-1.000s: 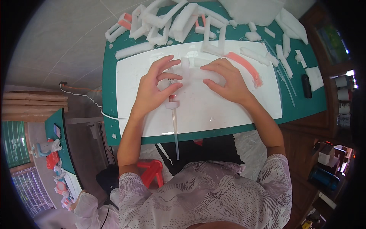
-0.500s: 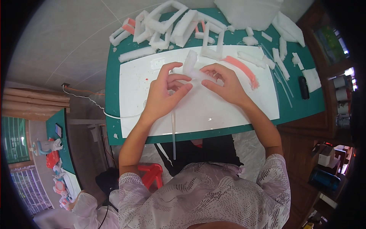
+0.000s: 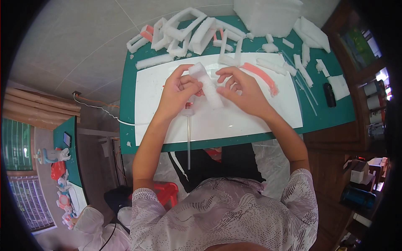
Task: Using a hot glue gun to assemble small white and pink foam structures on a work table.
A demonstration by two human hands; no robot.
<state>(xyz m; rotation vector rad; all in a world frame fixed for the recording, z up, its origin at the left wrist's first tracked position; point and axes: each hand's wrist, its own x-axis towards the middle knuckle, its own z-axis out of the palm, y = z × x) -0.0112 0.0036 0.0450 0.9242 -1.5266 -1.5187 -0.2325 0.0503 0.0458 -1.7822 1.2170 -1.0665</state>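
A white foam strip is raised over the white board, slanting from upper left to lower right. My left hand grips its left side between thumb and fingers. On its right side is my right hand, fingers curled but apart, the thumb tip close to the foam; whether it touches cannot be made out. Below my left hand, a clear glue stick points toward me from what looks like a glue gun, mostly hidden by that hand.
The white board lies on a green table. Several white foam frames and a large foam block stand at the back. A pink foam strip, clear sticks and a black object lie right. A white cable crosses the left edge.
The foam piece has turned and come nearer to me, now in my left hand's grip. My right hand's fingers have loosened from it. The view has shifted slightly.
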